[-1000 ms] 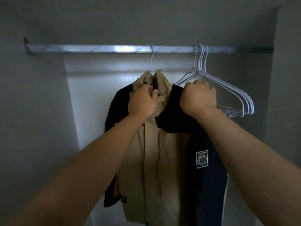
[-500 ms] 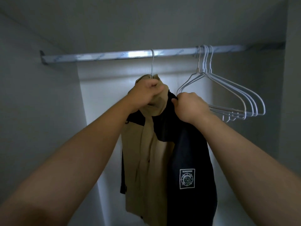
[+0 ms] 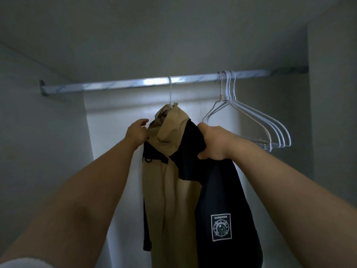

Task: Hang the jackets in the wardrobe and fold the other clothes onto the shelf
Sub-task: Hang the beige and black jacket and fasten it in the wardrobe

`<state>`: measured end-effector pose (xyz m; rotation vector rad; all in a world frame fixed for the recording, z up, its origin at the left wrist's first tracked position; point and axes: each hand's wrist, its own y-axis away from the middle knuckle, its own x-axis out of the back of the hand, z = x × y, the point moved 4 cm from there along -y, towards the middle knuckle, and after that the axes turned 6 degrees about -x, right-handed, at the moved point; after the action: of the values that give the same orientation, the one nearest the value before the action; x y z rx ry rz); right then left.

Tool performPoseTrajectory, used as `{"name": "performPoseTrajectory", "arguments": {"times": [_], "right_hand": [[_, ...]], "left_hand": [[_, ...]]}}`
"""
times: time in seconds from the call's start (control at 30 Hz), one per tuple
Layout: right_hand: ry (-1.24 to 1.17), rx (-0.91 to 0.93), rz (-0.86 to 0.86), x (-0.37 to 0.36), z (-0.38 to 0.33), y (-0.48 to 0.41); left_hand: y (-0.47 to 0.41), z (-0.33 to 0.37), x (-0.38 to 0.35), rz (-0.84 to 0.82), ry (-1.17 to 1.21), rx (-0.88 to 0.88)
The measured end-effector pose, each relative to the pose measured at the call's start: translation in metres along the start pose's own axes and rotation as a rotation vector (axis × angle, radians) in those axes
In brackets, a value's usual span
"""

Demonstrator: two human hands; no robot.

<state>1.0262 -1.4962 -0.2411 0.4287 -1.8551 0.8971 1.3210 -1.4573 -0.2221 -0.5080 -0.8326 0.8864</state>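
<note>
The jacket [image 3: 170, 180] hangs straight ahead of me, between my two hands, on a white wire hanger [image 3: 170, 91] whose hook sits over the rail [image 3: 116, 86] high above my fingers.

My right hand [image 3: 214, 142] grips the jacket's dark shoulder. The fingers [image 3: 201, 126] curl over the top of the cloth and the thumb presses in from below, so a fold of dark fabric is pinched between them.

My left hand [image 3: 137, 133] holds nothing. Its fingers are loose and only lightly bent, reaching toward the tan hood at collar height. They lie right at the cloth's edge, and I cannot tell whether they touch it or stop just short.

The tan hood rises above both sets of fingers, up to the hanger's neck. Below them the body falls away, tan on the side of my left fingers and dark on the side of my right. Well beneath my right fingers the dark sleeve carries a square patch [image 3: 221, 227] with white lettering.

Past my right fingers, farther along the same rail, a bunch of empty hangers [image 3: 226, 97] hangs close together, apart from the jacket. The pale back wall [image 3: 108, 132] lies beyond my left fingers.
</note>
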Motion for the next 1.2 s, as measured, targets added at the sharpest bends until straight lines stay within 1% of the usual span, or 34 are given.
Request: {"name": "performPoseTrajectory", "arguments": {"times": [0.07, 0.17, 0.23, 0.33, 0.4, 0.47, 0.53, 0.6, 0.67, 0.7, 0.73, 0.83, 0.87, 0.93, 1.0, 1.07, 1.13, 1.2], "right_hand": [[-0.048, -0.081, -0.111, 0.001, 0.006, 0.000], [-0.044, -0.188, -0.184, 0.004, 0.013, -0.005], [0.050, -0.250, -0.209, 0.005, 0.016, -0.010], [0.233, -0.324, -0.210, 0.003, 0.023, -0.021], [0.293, -0.344, -0.205, -0.003, 0.028, -0.031], [0.258, -0.363, -0.186, -0.009, 0.031, -0.040], [0.173, -0.381, -0.106, -0.012, 0.035, -0.045], [0.152, -0.367, 0.006, -0.011, 0.039, -0.046], [0.150, -0.371, 0.096, -0.009, 0.046, -0.046], [0.144, -0.385, 0.115, -0.007, 0.049, -0.046], [0.138, -0.399, 0.115, -0.006, 0.051, -0.047], [0.124, -0.424, 0.090, -0.005, 0.054, -0.051], [0.128, -0.432, 0.091, -0.005, 0.054, -0.052], [0.145, -0.457, 0.099, -0.005, 0.055, -0.052], [0.174, -0.490, 0.111, -0.005, 0.053, -0.051], [0.215, -0.517, 0.132, -0.006, 0.050, -0.050], [0.264, -0.529, 0.142, -0.007, 0.046, -0.050], [0.279, -0.549, 0.132, -0.006, 0.043, -0.047]], "left_hand": [[-0.011, 0.003, -0.011, -0.040, 0.175, 0.025], [-0.025, 0.003, -0.027, -0.088, 0.439, 0.166], [-0.032, -0.005, -0.035, -0.089, 0.470, 0.176], [-0.043, -0.027, -0.036, -0.011, 0.379, 0.168], [-0.054, -0.042, -0.032, 0.008, 0.296, 0.154], [-0.062, -0.051, -0.029, -0.037, 0.198, 0.127], [-0.067, -0.052, -0.027, -0.079, 0.058, 0.057], [-0.071, -0.052, -0.020, -0.057, -0.187, -0.030], [-0.073, -0.059, -0.010, -0.022, -0.359, -0.031], [-0.073, -0.066, -0.006, -0.016, -0.384, 0.007], [-0.071, -0.074, -0.003, -0.022, -0.359, 0.065], [-0.056, -0.099, -0.002, -0.082, -0.134, 0.242], [-0.050, -0.105, -0.001, -0.075, -0.070, 0.269], [-0.043, -0.112, 0.006, -0.019, -0.001, 0.244], [-0.040, -0.113, 0.018, 0.075, -0.039, 0.188], [-0.037, -0.111, 0.031, 0.222, -0.177, 0.188], [-0.029, -0.104, 0.040, 0.360, -0.282, 0.291], [-0.022, -0.097, 0.036, 0.379, -0.281, 0.415]]}}
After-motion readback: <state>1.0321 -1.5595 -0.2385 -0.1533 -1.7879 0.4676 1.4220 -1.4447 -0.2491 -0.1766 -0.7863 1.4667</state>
